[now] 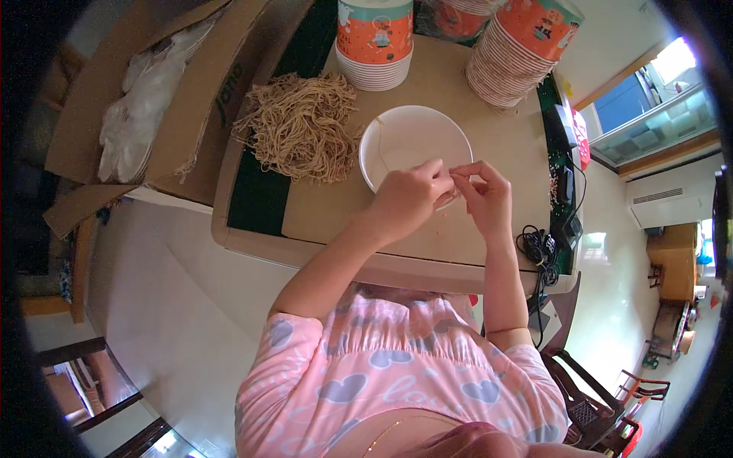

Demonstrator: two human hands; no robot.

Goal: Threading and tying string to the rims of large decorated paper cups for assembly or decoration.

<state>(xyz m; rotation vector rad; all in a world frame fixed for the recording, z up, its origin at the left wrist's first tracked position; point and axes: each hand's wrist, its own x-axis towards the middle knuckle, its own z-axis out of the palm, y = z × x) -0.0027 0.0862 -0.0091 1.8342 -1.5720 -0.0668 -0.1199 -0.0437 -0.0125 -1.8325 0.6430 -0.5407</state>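
A white paper bowl sits on the table in front of me, its open mouth upward. Inside it a thin beige string runs down the left wall toward my left hand. That hand is closed over the near rim, seemingly pinching the string. Just beside it my right hand is closed too, thumb and forefinger pressed together at the same spot. What lies between those right fingertips is too small to make out. Left of the bowl spreads a loose heap of beige strings.
Stacked orange-printed paper bowls stand at the back, with another stack wound with strings at the back right. An open cardboard box holds white plastic-wrapped items on the left. Black cables lie along the table's right edge.
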